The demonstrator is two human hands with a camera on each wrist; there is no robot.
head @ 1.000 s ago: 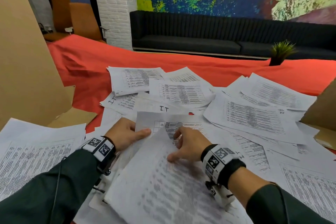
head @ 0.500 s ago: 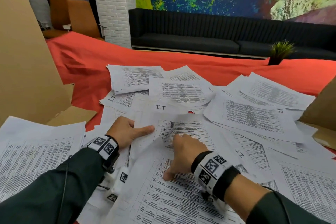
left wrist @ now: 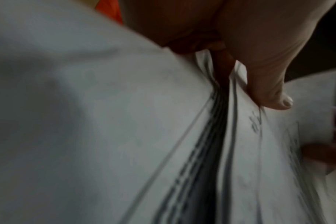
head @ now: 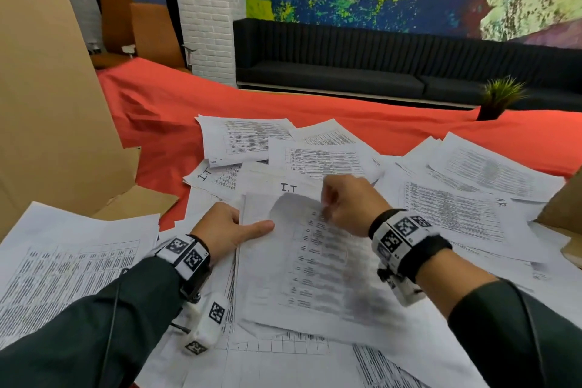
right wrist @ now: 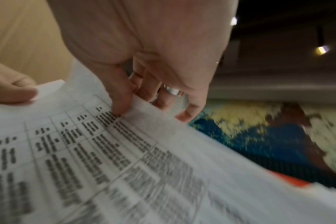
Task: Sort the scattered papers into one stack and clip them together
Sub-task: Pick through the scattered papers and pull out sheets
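Observation:
Printed white sheets (head: 327,161) lie scattered over a red tablecloth (head: 163,123). A small stack of sheets (head: 302,264) is raised in front of me. My left hand (head: 233,227) grips its left edge, thumb on top; the left wrist view shows the thumb (left wrist: 269,84) over several sheet edges (left wrist: 217,115) and fingers below. My right hand (head: 343,201) pinches the top edge of the stack, and the right wrist view shows its thumb (right wrist: 119,97) on the printed table of the top sheet (right wrist: 98,148) with fingers behind. One sheet beyond reads "I.T" (head: 289,188). No clip is visible.
A tall cardboard panel (head: 47,104) stands at the left, with another pile of sheets (head: 63,255) at its foot. Cardboard (head: 563,201) also rises at the right edge. A small potted plant (head: 497,98) sits at the table's far side; a black sofa (head: 378,72) lies beyond.
My right hand left the lower sheet, moved up and away, and now pinches the stack's top edge. The stack has lifted and straightened; my left hand kept its grip on the left edge.

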